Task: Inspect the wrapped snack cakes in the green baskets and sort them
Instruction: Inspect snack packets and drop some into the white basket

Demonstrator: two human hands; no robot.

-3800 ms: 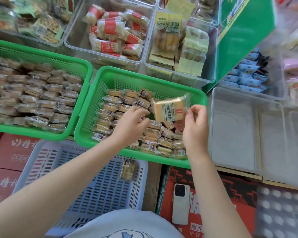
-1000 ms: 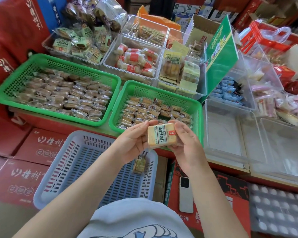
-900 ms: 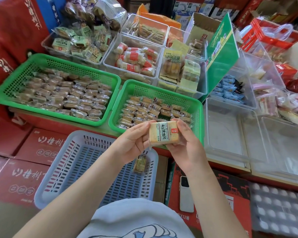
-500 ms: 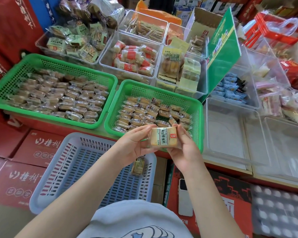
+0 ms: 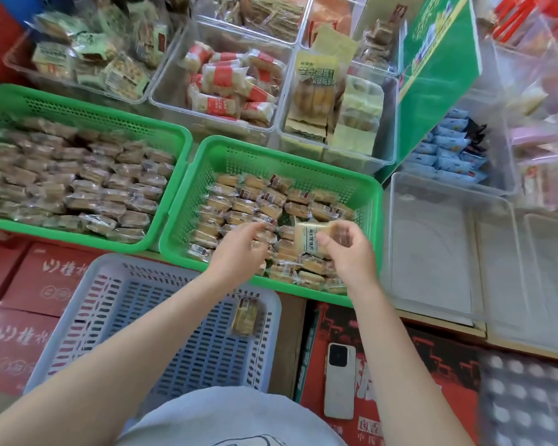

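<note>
Two green baskets hold several wrapped snack cakes: a fuller left basket (image 5: pixel 178 146) and a right basket (image 5: pixel 364 185). My right hand (image 5: pixel 348 252) pinches one wrapped snack cake (image 5: pixel 308 238), pale yellow with a printed label, over the right basket. My left hand (image 5: pixel 239 249) hovers over the cakes in that basket with fingers spread, holding nothing. A single wrapped cake (image 5: pixel 245 315) lies in the blue-grey basket (image 5: pixel 110 275) below.
Clear bins with other packaged snacks (image 5: pixel 232 78) stand behind the baskets. Two clear bins (image 5: pixel 432 252) sit on the right. A green sign (image 5: pixel 438 75) stands upright. A white phone (image 5: pixel 340 379) lies on red cartons near my body.
My left hand has let go of the cake and moved left over the basket. My right hand alone now holds the cake, carried forward above the right green basket.
</note>
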